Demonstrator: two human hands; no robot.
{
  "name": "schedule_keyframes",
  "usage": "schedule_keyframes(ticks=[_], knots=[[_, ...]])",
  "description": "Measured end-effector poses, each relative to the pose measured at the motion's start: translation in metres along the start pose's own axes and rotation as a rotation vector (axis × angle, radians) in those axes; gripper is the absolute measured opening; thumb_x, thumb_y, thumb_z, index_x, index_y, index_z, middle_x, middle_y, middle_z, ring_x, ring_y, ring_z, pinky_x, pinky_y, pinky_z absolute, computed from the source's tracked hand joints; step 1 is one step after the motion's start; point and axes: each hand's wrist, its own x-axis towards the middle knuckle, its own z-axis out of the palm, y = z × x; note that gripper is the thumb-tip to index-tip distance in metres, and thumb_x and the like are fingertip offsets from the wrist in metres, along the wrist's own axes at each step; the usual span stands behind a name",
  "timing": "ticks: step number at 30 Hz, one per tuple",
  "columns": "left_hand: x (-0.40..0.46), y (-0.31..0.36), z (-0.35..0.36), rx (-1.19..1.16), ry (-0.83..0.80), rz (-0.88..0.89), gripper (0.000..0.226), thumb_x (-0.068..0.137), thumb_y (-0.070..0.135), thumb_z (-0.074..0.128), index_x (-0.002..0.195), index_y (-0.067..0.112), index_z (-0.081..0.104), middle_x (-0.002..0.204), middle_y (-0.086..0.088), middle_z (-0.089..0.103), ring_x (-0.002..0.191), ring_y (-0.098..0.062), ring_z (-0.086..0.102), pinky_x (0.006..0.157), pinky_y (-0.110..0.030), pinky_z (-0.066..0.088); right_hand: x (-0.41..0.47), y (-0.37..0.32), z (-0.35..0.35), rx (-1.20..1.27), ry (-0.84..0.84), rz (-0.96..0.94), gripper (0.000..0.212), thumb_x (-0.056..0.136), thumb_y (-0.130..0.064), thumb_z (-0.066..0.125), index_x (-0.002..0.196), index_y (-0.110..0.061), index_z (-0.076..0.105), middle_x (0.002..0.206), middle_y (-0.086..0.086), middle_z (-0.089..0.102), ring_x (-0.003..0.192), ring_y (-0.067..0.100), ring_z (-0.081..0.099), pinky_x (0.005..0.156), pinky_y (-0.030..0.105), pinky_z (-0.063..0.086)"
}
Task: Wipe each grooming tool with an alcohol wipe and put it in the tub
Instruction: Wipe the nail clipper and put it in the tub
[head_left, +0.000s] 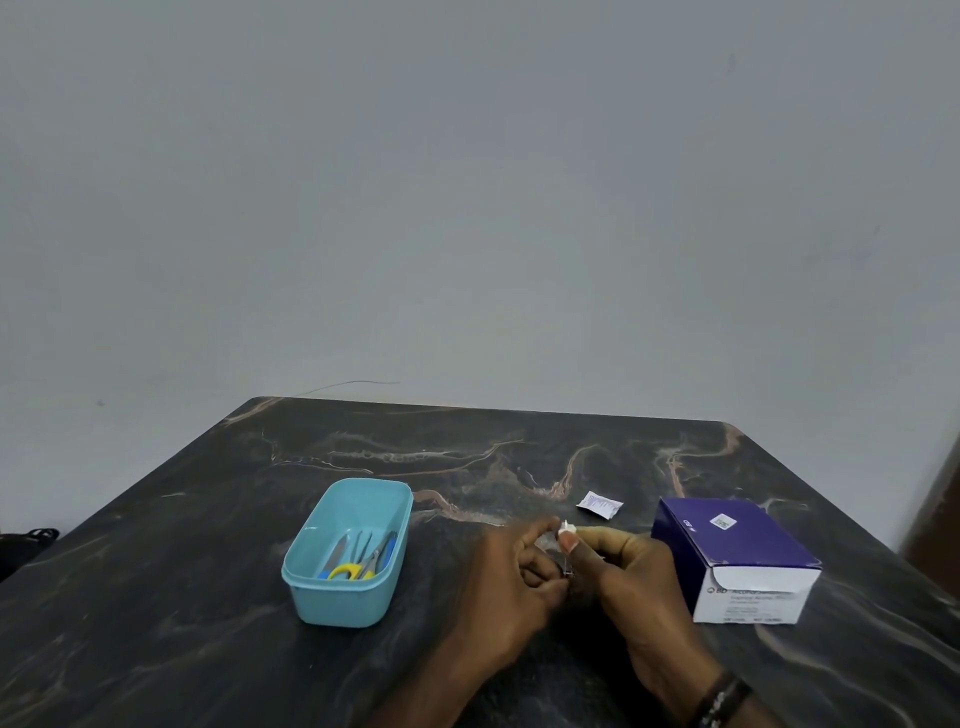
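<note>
Tub (347, 587), light blue and without a lid, stands on the left part of the dark marbled table (156, 597). Inside it lie several tools (358, 556): scissors with yellow handles, and slim metal pieces beside them; their exact kinds cannot be told.

Left hand (511, 577) is just right of the tub, above the table, fingers curled round a small metal tool (567, 565). Only a short dark part of that tool shows between the two hands; its type cannot be told.

Right hand (621, 564) meets the left one, thumb and forefinger pinching a small white wipe (566, 530) at the top of the tool. A dark band (722, 696) sits on the right wrist.

Sachet (599, 504), white with small print, lies flat on the table behind the hands, apart from them.

Box (732, 551), purple on top with a white front face and an opened end flap, stands at the right, near the right hand but not touching it.

Wall (467, 208) behind the table is plain grey.
</note>
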Motion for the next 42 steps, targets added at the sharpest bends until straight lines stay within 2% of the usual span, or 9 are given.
schedule_keyframes(ticks=[2, 5, 8, 11, 18, 30, 36, 40, 42], knots=[[0.0, -0.001, 0.002, 0.011, -0.013, 0.013, 0.059, 0.073, 0.003, 0.07, 0.09, 0.06, 0.061, 0.072, -0.015, 0.07, 0.06, -0.012, 0.064, 0.061, -0.029, 0.055, 0.0, -0.001, -0.001, 0.0, 0.021, -0.013, 0.01, 0.088, -0.008, 0.067, 0.086, -0.003, 0.076, 0.072, 0.019, 0.074, 0.06, 0.025, 0.068, 0.057, 0.033, 0.054], [0.002, -0.003, 0.001, 0.032, 0.031, 0.006, 0.051, 0.074, 0.001, 0.07, 0.093, 0.047, 0.061, 0.072, -0.013, 0.071, 0.06, -0.009, 0.065, 0.065, -0.034, 0.058, 0.001, 0.0, -0.001, -0.008, -0.03, 0.006, 0.011, 0.089, -0.009, 0.067, 0.088, -0.002, 0.075, 0.077, 0.022, 0.075, 0.069, 0.033, 0.07, 0.066, 0.04, 0.055], [0.005, -0.009, -0.001, 0.047, 0.074, -0.021, 0.062, 0.074, 0.001, 0.071, 0.128, 0.026, 0.057, 0.072, -0.008, 0.073, 0.063, -0.007, 0.068, 0.067, -0.028, 0.058, 0.0, 0.002, 0.0, -0.051, -0.081, 0.02, 0.012, 0.089, -0.01, 0.066, 0.087, -0.002, 0.076, 0.079, 0.019, 0.076, 0.076, 0.034, 0.072, 0.076, 0.043, 0.057], [0.005, -0.01, -0.002, 0.046, 0.078, -0.03, 0.069, 0.073, 0.002, 0.071, 0.136, 0.019, 0.051, 0.072, -0.004, 0.074, 0.064, -0.005, 0.068, 0.067, -0.019, 0.056, 0.0, 0.002, 0.001, -0.079, -0.081, 0.015, 0.012, 0.088, -0.01, 0.067, 0.085, -0.002, 0.076, 0.078, 0.019, 0.076, 0.074, 0.032, 0.071, 0.076, 0.043, 0.057], [0.0, -0.007, 0.003, 0.121, 0.017, 0.017, 0.06, 0.074, 0.002, 0.069, 0.129, 0.024, 0.057, 0.072, -0.008, 0.072, 0.062, -0.009, 0.067, 0.065, -0.025, 0.057, 0.002, 0.0, -0.001, -0.039, 0.017, 0.011, 0.01, 0.087, -0.011, 0.069, 0.084, -0.004, 0.075, 0.074, 0.024, 0.073, 0.056, 0.025, 0.064, 0.055, 0.032, 0.052], [0.004, -0.01, 0.0, 0.079, 0.091, -0.023, 0.066, 0.074, 0.003, 0.071, 0.135, 0.02, 0.053, 0.074, -0.006, 0.073, 0.069, -0.011, 0.07, 0.068, -0.02, 0.057, -0.001, 0.0, -0.001, -0.053, -0.073, 0.049, 0.012, 0.087, -0.01, 0.069, 0.084, -0.001, 0.076, 0.079, 0.021, 0.075, 0.073, 0.034, 0.07, 0.075, 0.044, 0.056], [0.0, -0.004, 0.007, 0.087, 0.013, 0.051, 0.063, 0.073, 0.004, 0.068, 0.095, 0.062, 0.057, 0.071, -0.01, 0.069, 0.059, -0.008, 0.063, 0.06, -0.032, 0.056, 0.002, -0.001, -0.003, -0.009, 0.029, 0.039, 0.011, 0.086, -0.012, 0.07, 0.079, -0.005, 0.076, 0.074, 0.023, 0.073, 0.057, 0.025, 0.062, 0.055, 0.032, 0.05], [0.003, -0.01, 0.006, 0.058, 0.062, 0.008, 0.065, 0.074, 0.003, 0.07, 0.13, 0.03, 0.055, 0.071, -0.007, 0.071, 0.062, -0.005, 0.064, 0.063, -0.026, 0.057, 0.002, 0.0, -0.001, 0.012, -0.005, 0.049, 0.01, 0.086, -0.011, 0.07, 0.083, -0.002, 0.075, 0.077, 0.025, 0.073, 0.065, 0.032, 0.067, 0.068, 0.043, 0.055], [0.005, -0.013, 0.004, 0.056, 0.085, -0.011, 0.067, 0.073, 0.002, 0.07, 0.134, 0.022, 0.052, 0.072, -0.007, 0.072, 0.063, -0.006, 0.065, 0.066, -0.022, 0.057, 0.001, 0.001, -0.001, -0.007, -0.042, 0.048, 0.012, 0.086, -0.011, 0.07, 0.084, 0.0, 0.074, 0.079, 0.024, 0.074, 0.071, 0.035, 0.069, 0.075, 0.047, 0.055]])
